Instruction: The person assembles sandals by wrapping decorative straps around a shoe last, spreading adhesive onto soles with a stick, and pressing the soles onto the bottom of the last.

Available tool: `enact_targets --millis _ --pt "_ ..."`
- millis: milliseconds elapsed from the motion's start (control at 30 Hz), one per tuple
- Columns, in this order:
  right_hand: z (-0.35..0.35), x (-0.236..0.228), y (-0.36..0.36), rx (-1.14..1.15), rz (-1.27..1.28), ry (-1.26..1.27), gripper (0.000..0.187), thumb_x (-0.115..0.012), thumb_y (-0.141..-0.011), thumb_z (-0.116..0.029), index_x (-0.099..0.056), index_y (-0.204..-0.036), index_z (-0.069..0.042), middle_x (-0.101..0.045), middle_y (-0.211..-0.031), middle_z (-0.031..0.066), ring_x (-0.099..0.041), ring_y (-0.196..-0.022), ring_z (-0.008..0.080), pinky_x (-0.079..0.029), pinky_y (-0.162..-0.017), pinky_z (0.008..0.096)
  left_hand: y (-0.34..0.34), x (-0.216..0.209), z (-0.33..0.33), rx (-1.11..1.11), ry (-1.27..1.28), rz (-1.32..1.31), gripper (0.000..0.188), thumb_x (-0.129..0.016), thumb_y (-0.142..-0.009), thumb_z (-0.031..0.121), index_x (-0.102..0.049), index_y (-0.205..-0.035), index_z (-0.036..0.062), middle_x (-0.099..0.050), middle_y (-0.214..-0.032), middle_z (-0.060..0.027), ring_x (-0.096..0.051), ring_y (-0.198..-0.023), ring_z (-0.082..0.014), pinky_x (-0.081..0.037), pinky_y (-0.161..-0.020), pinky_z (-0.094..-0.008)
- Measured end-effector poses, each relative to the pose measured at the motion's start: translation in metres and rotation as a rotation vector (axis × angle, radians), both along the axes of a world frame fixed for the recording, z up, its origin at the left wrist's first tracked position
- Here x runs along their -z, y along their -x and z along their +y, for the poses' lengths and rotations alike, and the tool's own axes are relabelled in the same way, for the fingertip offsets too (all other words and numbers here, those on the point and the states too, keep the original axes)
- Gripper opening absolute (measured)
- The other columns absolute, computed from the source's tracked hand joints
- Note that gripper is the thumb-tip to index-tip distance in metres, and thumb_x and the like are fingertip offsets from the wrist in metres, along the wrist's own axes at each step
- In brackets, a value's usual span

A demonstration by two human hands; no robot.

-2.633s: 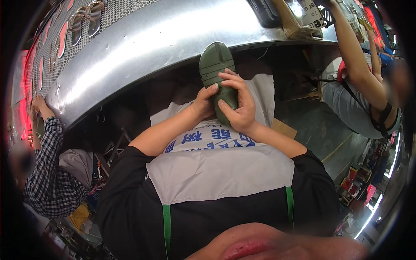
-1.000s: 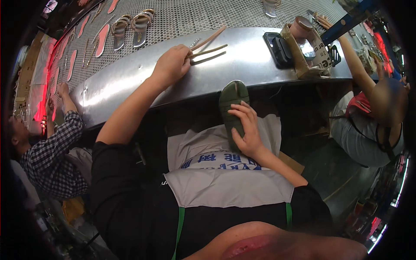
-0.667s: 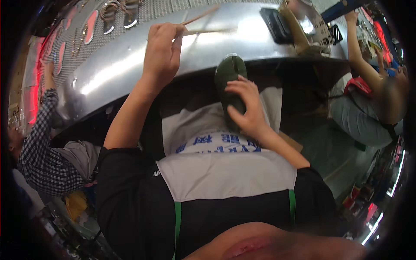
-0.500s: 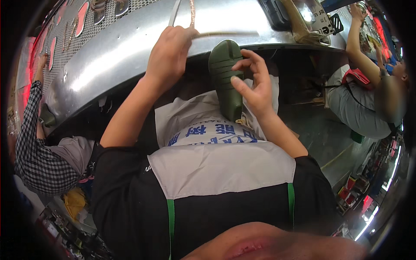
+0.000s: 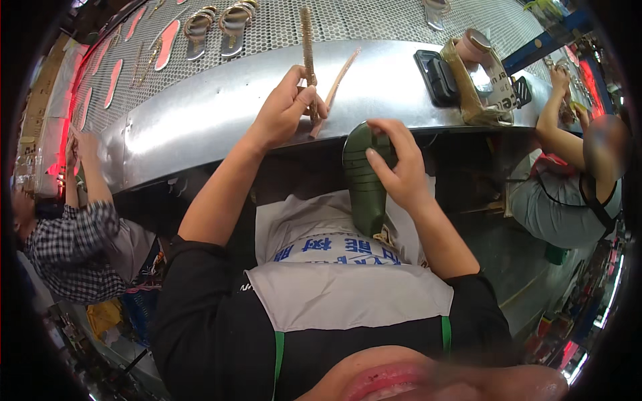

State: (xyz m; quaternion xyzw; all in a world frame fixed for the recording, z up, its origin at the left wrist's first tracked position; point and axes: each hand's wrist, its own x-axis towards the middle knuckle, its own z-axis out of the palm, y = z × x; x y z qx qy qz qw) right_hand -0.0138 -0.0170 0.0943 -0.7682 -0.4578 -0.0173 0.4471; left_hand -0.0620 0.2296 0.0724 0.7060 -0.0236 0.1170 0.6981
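Since the frame half a second ago, the right hand [image 5: 402, 164] has come over the upper end of the green shoe last [image 5: 364, 190], and the strips at the left hand [image 5: 289, 110] have swung from a wide fan into a narrower one; the last stands in the middle of the frame, its lower end against the grey apron [image 5: 301, 210], its upper end beside the near edge of the metal tabletop [image 5: 200, 110], so lap and palm seem to steady it together; the right grip is curved fairly wide around that end, thumb on the grooved face; the left grip is narrow, pinching a glittery strap [image 5: 307, 47] near its lower end, probably to leave most of its length free; a pinkish strap [image 5: 344, 73] slants just beside it, and whether those fingers hold it too I cannot tell; a black tray [image 5: 438, 79] sits well apart at upper right, apparently out of the way.
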Motion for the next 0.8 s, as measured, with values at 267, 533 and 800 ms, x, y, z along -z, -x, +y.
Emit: enact_targets --millis 267,533,800 --pt "0.012 -0.025 -0.022 -0.246 0.820 -0.280 0.030 -0.066 -0.087 -0.015 -0.060 -0.113 -0.001 -0.054 -0.072 -0.0034 -0.048 -0.065 0.0033 -0.038 -0.058 0.0179 0.059 -0.031 -0.053 0.173 -0.048 0.163 0.022 -0.053 -0.098 0.017 -0.061 -0.106 -0.0020 -0.047 -0.064 0.0048 -0.039 -0.051 -0.0029 -0.032 -0.048 -0.0185" --pt "-0.018 0.018 0.000 0.148 1.087 -0.438 0.024 -0.056 -0.096 -0.023 -0.065 -0.100 -0.001 -0.054 -0.072 -0.0008 -0.043 -0.061 0.0053 -0.037 -0.056 0.0202 0.076 0.040 -0.078 -0.113 0.839 0.327 0.022 -0.055 -0.096 0.019 -0.061 -0.103 -0.0013 -0.058 -0.079 -0.0033 -0.058 -0.069 -0.0118 -0.053 -0.065 -0.0260" --pt "-0.038 0.002 0.016 0.327 1.224 -0.618 0.025 -0.056 -0.097 -0.024 -0.064 -0.100 -0.001 -0.059 -0.078 0.0023 -0.049 -0.066 0.0089 -0.041 -0.062 0.0226 0.084 0.010 -0.093 -0.224 0.761 0.350 0.027 -0.056 -0.096 0.018 -0.063 -0.112 -0.0040 -0.059 -0.082 -0.0040 -0.058 -0.073 -0.0121 -0.054 -0.070 -0.0267"
